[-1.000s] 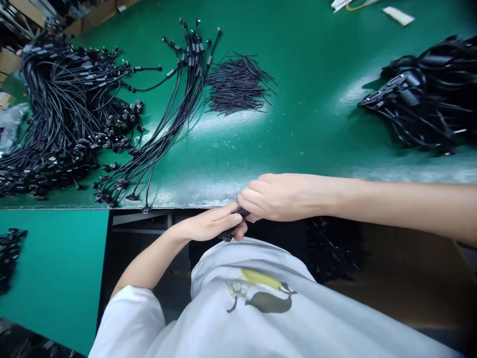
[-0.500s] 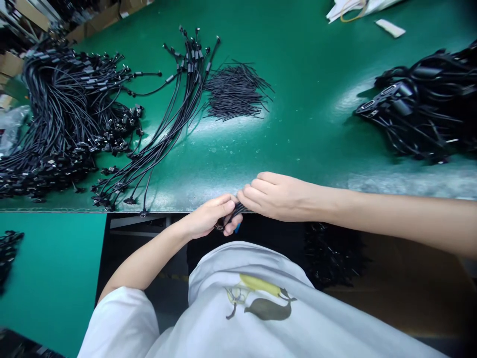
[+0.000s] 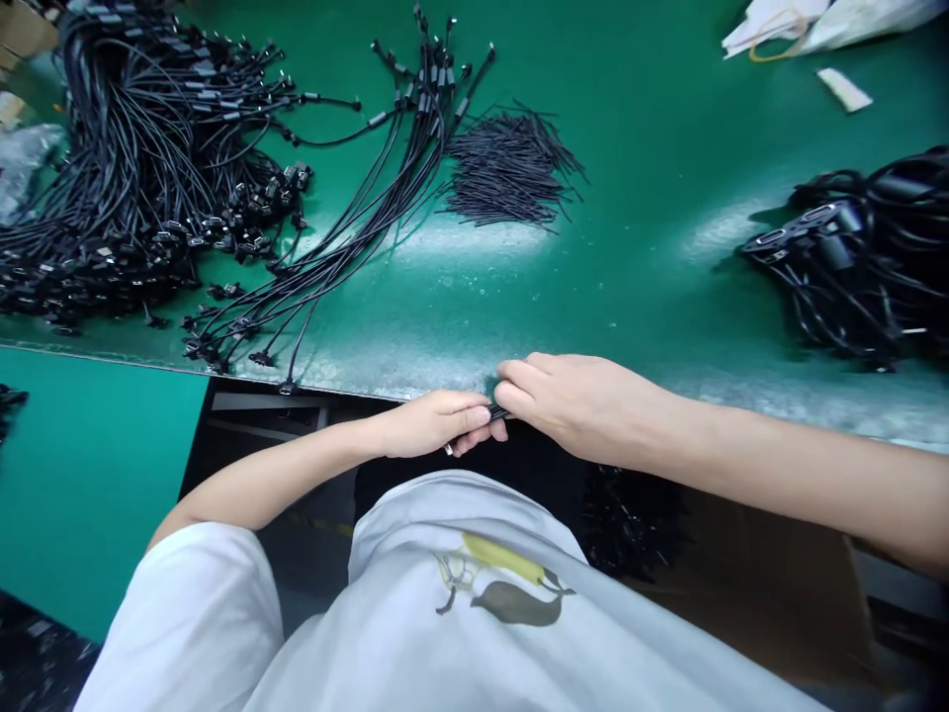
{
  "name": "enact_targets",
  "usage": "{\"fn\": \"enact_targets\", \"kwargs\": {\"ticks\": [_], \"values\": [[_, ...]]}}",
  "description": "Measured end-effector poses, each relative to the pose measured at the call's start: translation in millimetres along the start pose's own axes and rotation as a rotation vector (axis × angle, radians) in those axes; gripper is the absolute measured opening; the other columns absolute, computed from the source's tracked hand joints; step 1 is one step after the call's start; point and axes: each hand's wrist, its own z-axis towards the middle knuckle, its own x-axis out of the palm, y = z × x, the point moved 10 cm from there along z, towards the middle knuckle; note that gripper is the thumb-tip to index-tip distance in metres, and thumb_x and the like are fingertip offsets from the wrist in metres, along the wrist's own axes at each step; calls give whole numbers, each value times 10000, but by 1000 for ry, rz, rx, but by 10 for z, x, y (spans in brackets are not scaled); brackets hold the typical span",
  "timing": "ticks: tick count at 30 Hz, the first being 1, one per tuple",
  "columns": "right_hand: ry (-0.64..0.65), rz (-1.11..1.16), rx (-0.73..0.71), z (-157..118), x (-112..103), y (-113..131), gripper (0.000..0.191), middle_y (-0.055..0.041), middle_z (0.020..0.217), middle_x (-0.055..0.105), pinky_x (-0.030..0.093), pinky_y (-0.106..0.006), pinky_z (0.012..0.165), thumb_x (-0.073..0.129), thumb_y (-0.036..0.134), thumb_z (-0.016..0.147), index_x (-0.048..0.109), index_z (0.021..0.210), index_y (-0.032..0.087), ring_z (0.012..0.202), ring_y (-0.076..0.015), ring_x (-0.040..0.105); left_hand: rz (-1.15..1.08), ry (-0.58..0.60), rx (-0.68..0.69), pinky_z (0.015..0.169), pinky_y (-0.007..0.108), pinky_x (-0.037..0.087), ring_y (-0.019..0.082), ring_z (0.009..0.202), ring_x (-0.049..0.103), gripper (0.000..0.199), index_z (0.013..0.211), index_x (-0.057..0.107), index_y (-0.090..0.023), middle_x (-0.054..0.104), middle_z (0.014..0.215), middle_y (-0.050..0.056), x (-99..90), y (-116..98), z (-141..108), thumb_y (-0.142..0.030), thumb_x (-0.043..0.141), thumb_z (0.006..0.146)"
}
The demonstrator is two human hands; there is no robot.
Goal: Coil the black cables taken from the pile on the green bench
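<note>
At the front edge of the green table, my left hand (image 3: 437, 423) is closed around a short dark cable bundle (image 3: 498, 411), and a small metal connector end pokes out below its fingers. Right beside it, my right hand (image 3: 567, 400) has its fingers pinched together at the other end of that bundle. What its fingertips hold is hidden. Beyond my hands lies a pile of short black ties (image 3: 511, 168). Left of the ties, a loose spread of black cables (image 3: 371, 222) reaches down to the table edge.
A large heap of black cables (image 3: 148, 168) covers the table's left side. Coiled black cables (image 3: 875, 247) lie at the right. White packaging (image 3: 852, 25) and a white scrap (image 3: 845, 89) are at the back right. Dark cables (image 3: 634, 519) sit below the table edge (image 3: 348, 394).
The camera view has shifted, so the table items appear further right. My left hand's fingers have closed more over the bundle, and my right hand has turned slightly at its end.
</note>
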Motion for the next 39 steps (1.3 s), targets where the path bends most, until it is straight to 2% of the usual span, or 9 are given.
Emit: {"fn": "enact_targets", "kwargs": {"ticks": [5, 11, 14, 19, 22, 25, 31, 35, 39], "values": [[-22, -65, -11, 22, 5, 119, 165, -63, 736, 549, 282, -317, 629, 420, 101, 904, 525, 793, 162, 657, -179, 456, 289, -90, 1, 610, 236, 414, 97, 574, 506, 286, 889, 569, -157, 482, 636, -42, -96, 33, -6, -360, 384, 970], [-156, -127, -135, 4, -118, 170, 222, -8, 640, 480, 166, -327, 565, 406, 140, 952, 494, 752, 178, 565, -150, 377, -199, 59, -52, 567, 234, 413, 83, 575, 452, 424, 928, 585, -130, 459, 711, -26, 26, 115, -67, -539, 477, 909], [-160, -147, -233, -15, -158, 277, 219, -14, 687, 508, 191, -332, 582, 384, 131, 964, 528, 803, 164, 596, -145, 403, -89, 179, -68, 602, 245, 435, 98, 594, 487, 424, 915, 588, -131, 493, 686, -12, 148, 117, -119, -510, 402, 951], [-41, 4, 23, 47, -10, 69, 201, -51, 759, 558, 244, -323, 587, 337, 145, 960, 537, 971, 131, 637, -167, 450, 743, -153, 50, 716, 311, 464, 171, 743, 602, 278, 897, 565, -166, 651, 850, 63, -141, -83, -81, -254, 316, 985], [69, 64, 157, 93, 153, -119, 151, -65, 786, 578, 224, -304, 559, 374, 108, 921, 516, 961, 141, 640, -165, 467, 1010, -260, 79, 721, 342, 461, 220, 782, 618, 255, 883, 542, -166, 650, 850, 92, -233, -191, -24, -219, 309, 974], [94, 81, 148, 144, 213, -188, 142, -39, 721, 557, 196, -301, 549, 384, 103, 917, 487, 848, 172, 589, -152, 434, 981, -308, 90, 705, 321, 442, 204, 757, 584, 272, 838, 513, -180, 616, 808, 67, -340, -243, 13, -274, 303, 984], [1, 28, 106, 224, 94, -249, 191, -30, 716, 544, 218, -322, 573, 380, 157, 963, 499, 815, 176, 608, -164, 458, 438, -216, 51, 616, 249, 377, 130, 615, 459, 389, 793, 504, -194, 484, 647, -28, -472, -161, 18, -415, 258, 997], [154, 236, 225, 315, 246, -452, 260, -42, 790, 608, 277, -308, 586, 394, 332, 1004, 550, 875, 168, 672, -172, 529, 696, -384, 151, 695, 285, 367, 169, 738, 514, 330, 808, 529, -199, 588, 784, 23, -639, -251, 22, -360, 309, 994], [158, 275, 265, 405, 363, -562, 260, -53, 796, 624, 316, -300, 612, 381, 270, 998, 580, 875, 157, 693, -175, 541, 835, -454, 215, 710, 300, 371, 188, 760, 529, 313, 802, 533, -202, 606, 807, 46, -720, -269, 52, -314, 310, 992]]}}
